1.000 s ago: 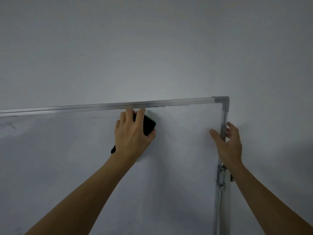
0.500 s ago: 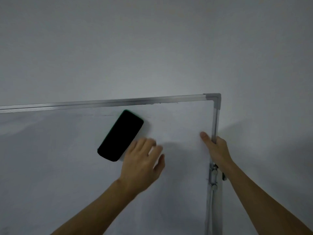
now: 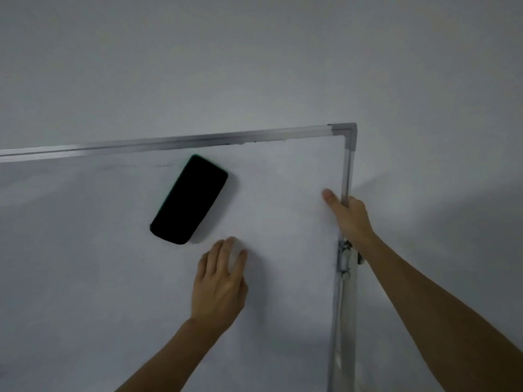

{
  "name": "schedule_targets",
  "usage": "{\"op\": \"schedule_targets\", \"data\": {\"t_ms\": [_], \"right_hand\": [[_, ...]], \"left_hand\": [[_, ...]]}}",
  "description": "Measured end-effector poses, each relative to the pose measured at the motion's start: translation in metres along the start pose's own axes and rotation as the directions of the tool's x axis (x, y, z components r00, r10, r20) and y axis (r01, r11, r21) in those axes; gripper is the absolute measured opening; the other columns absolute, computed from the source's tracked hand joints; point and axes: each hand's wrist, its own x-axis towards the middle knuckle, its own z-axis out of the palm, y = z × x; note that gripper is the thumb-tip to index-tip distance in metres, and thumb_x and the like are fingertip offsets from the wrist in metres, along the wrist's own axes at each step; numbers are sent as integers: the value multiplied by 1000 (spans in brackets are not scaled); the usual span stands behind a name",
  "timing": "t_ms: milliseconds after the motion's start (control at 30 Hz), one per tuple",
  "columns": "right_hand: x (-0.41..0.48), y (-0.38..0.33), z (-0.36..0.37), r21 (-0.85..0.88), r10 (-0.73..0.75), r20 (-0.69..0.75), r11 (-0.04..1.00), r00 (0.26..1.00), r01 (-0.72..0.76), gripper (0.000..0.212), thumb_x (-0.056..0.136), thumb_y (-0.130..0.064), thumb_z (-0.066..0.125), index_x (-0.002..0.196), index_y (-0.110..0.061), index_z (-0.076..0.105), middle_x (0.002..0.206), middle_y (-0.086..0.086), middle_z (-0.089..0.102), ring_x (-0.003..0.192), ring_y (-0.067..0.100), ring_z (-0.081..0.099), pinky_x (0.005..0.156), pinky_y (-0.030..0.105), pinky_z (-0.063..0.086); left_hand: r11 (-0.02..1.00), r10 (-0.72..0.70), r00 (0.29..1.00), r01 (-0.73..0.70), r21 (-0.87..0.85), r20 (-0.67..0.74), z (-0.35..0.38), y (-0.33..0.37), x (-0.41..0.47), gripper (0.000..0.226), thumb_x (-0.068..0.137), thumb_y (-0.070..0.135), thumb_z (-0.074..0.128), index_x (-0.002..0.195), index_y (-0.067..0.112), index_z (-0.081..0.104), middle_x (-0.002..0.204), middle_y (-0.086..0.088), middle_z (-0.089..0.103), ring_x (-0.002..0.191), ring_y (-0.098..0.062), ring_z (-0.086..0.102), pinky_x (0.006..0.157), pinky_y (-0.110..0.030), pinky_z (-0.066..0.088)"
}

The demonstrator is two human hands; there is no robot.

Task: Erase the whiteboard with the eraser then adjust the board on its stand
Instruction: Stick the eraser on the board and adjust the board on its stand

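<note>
Now that it has let go, left hand (image 3: 219,281): holds nothing, its fingers loosely bent and blurred at the tips, low on the board face below and to the right of the eraser. Whether the tips touch the surface cannot be told.
Right hand (image 3: 352,219): gripping the whiteboard (image 3: 113,250) by its right edge, thumb flat on the white face, fingers wrapped behind the frame, just above the clamp.
Eraser (image 3: 189,200): black, tilted, sitting on the board face by itself just under the top rail (image 3: 169,144), apart from both hands. It is likely magnetic, since nothing supports it.
What changed: 1 second ago the left hand covered the eraser and pressed it against the board near the top rail. Half a second ago it had come off, and it has since dropped lower. The eraser has kept its place.
Meaning for the task: wiping looks finished or paused. A faint dark streak (image 3: 158,166) remains under the rail to the left of the eraser, so 1 more pass may be wanted.
Next step, as a judgement: with 1 hand already on the edge, the adjusting of the board on its stand seems about to begin.
Clamp (image 3: 343,258): metal fitting joining the board edge to the stand post (image 3: 339,335), directly below the right hand.
Wall (image 3: 254,66): plain grey, behind and above the board.
</note>
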Motion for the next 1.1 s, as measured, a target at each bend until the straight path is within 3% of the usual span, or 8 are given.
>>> {"op": "schedule_targets", "data": {"t_ms": [200,400,633,700,800,900,1000,1100], "right_hand": [[-48,-27,-12,-2,4,-40,1000,999,-4,74,55,-87,58,75,-16,50,68,4,46,63,17,47,62,33,40],[-96,-51,-27,2,37,-35,999,999,-37,97,48,-90,60,89,-2,64,78,5,61,72,20,61,76,42,56],[-149,-78,-26,52,77,58,995,995,-80,106,51,-85,66,103,7,63,96,20,70,88,35,68,85,53,54],[-158,-86,-23,71,82,145,993,986,-93,96,57,-79,68,102,6,65,94,15,71,88,29,69,88,45,54],[-171,-92,-20,72,50,280,995,959,-73,60,76,-59,68,91,-1,64,84,7,61,78,19,62,76,28,51],[-180,-91,-19,55,17,373,998,928,-41,60,84,-49,66,94,10,62,83,8,58,76,18,57,75,33,51],[-188,-96,-18,57,-24,408,998,913,1,42,88,-41,65,90,1,63,79,6,51,71,16,51,68,29,44],[-193,-92,-24,112,-53,486,994,873,-2,43,88,-39,65,97,3,64,83,15,61,75,19,57,72,32,51]], "left_hand": [[997,80,993,-80,1,85,-26,-12,-36,65,74,13,68,136,6,50,151,-24,28,140,-40,25,111,-52,26],[998,47,992,-41,-57,116,-61,-10,-62,71,76,16,69,141,5,42,154,-23,22,143,-39,19,111,-55,28],[994,-64,990,74,-77,126,-95,-12,-91,78,78,20,71,145,6,35,155,-23,16,145,-38,11,109,-52,32],[991,-115,985,123,-59,128,-102,-14,-97,81,78,21,71,147,6,31,156,-24,14,145,-39,10,107,-51,33],[976,-207,965,214,-29,159,-112,-17,-103,87,80,27,70,150,8,21,157,-22,8,145,-37,10,107,-49,33],[941,-323,922,337,-33,212,-121,-12,-105,87,83,30,68,150,8,17,159,-17,3,144,-36,16,102,-48,43],[899,-414,875,437,-39,249,-133,-2,-102,86,86,34,64,151,9,13,160,-13,0,141,-35,27,95,-43,49],[883,-442,855,468,-35,272,-147,8,-102,82,89,34,60,152,16,11,160,-8,1,142,-31,25,94,-41,47]]}}
